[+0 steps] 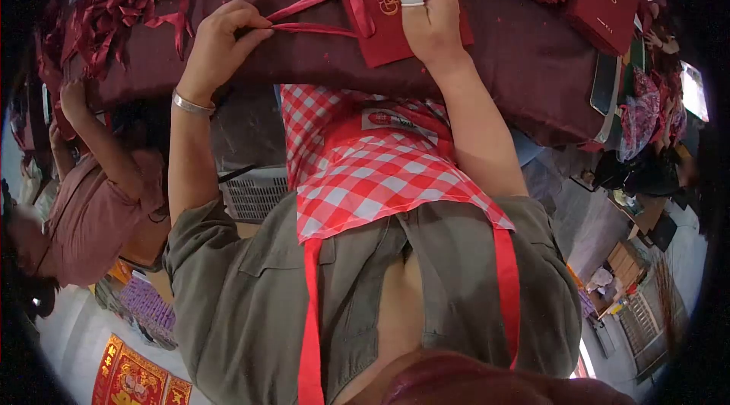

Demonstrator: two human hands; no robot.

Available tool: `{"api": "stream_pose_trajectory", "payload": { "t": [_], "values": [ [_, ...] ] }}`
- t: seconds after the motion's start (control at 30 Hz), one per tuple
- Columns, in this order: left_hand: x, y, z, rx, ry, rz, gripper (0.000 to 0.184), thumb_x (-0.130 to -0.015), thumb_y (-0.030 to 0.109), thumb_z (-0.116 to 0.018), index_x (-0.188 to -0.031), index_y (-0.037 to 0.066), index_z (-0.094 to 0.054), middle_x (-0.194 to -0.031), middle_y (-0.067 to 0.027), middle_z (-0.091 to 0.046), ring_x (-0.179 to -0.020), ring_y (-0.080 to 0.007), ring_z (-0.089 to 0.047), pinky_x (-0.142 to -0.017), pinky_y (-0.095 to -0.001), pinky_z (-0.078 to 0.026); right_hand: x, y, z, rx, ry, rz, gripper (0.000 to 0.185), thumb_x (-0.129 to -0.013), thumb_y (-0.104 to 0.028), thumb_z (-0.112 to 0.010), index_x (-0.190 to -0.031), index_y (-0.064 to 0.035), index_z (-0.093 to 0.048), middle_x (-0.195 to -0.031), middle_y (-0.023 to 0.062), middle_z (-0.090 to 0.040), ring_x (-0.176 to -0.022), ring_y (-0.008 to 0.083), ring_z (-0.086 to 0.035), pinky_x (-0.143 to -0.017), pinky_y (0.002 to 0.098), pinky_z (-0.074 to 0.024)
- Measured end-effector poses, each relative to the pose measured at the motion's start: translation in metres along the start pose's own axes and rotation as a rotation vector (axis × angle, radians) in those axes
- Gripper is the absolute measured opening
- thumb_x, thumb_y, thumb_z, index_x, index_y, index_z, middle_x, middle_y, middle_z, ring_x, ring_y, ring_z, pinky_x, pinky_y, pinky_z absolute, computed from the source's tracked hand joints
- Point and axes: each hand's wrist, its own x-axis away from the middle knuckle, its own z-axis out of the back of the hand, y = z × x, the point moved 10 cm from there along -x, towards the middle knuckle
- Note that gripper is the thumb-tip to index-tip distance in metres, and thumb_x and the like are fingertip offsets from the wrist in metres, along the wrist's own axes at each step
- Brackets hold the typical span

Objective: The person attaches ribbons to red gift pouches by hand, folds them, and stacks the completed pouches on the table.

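- Head view: flat dark-red paper bag (386, 41) between hands; right hand (430, 23) nearer, over bag, can't tell grip.
- Left hand (220, 36) pinches red ribbon handle (312, 28), running leftward from bag.

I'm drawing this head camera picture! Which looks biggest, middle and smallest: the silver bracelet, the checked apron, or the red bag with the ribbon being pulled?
Checked apron
Red bag
Silver bracelet

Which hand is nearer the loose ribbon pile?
Left. The left hand is just to the right of the loose ribbon pile, pinching a ribbon handle; the right hand is farther right, over the red bag.
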Motion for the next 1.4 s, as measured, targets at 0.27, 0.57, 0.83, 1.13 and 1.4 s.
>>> {"api": "stream_pose_trajectory", "payload": {
  "t": [0.27, 0.57, 0.83, 1.13, 1.4],
  "values": [
    [0.004, -0.011, 0.005, 0.061, 0.044, 0.045, 0.009, -0.077, 0.0, -0.068, -0.083, -0.002, -0.063, -0.085, -0.0059, -0.059, -0.082, -0.0175, -0.058, -0.075, -0.0289, -0.047, 0.06, -0.033, -0.004, 0.555, -0.631, 0.238, 0.078, -0.069, -0.049, -0.072, -0.133, -0.0119, -0.046, -0.144, 0.0126, -0.035, -0.135, 0.0341, -0.027, -0.107, 0.0579, -0.0191],
    [0.035, 0.007, -0.001, 0.712, -0.209, 0.056, 0.007, -0.078, -0.003, -0.068, -0.083, -0.001, -0.063, -0.084, -0.0017, -0.059, -0.078, -0.009, -0.056, -0.071, -0.0216, -0.045, 0.097, -0.065, 0.018, 0.396, -0.556, 0.332, 0.035, -0.071, -0.004, -0.066, -0.105, -0.0105, -0.067, -0.128, 0.01, -0.053, -0.124, 0.0315, -0.045, -0.101, 0.0529, -0.0311],
    [0.077, -0.05, 0.053, 0.714, 0.332, 0.339, 0.032, -0.081, 0.003, -0.067, -0.113, 0.002, -0.06, -0.092, -0.0001, -0.061, -0.083, -0.0081, -0.056, -0.074, -0.0204, -0.045, 0.034, -0.145, 0.097, 0.184, -0.106, 0.475, 0.038, -0.07, -0.012, -0.077, -0.106, -0.005, -0.065, -0.078, 0.0063, -0.06, -0.067, 0.0229, -0.058, -0.071, 0.0377, -0.0481],
    [0.106, -0.064, 0.084, -0.637, 0.638, 0.511, 0.013, -0.087, 0.007, -0.059, -0.099, 0.002, -0.063, -0.084, -0.0086, -0.064, -0.077, -0.0112, -0.06, -0.067, -0.0247, -0.047, 0.008, -0.079, 0.086, 0.531, -0.034, 0.377, 0.038, -0.081, -0.024, -0.068, -0.112, -0.0021, -0.06, -0.097, 0.0156, -0.06, -0.091, 0.0341, -0.056, -0.081, 0.0421, -0.0449],
    [0.012, 0.124, -0.024, 0.472, -0.137, -0.071, 0.008, -0.082, 0.001, -0.064, -0.088, -0.003, -0.06, -0.078, -0.0062, -0.061, -0.072, -0.0099, -0.056, -0.065, -0.0245, -0.046, 0.047, -0.142, 0.03, 0.138, -0.271, 0.418, 0.039, -0.071, -0.017, -0.074, -0.104, -0.0005, -0.063, -0.098, 0.0111, -0.063, -0.096, 0.029, -0.06, -0.094, 0.0471, -0.0418]
  ]
}}
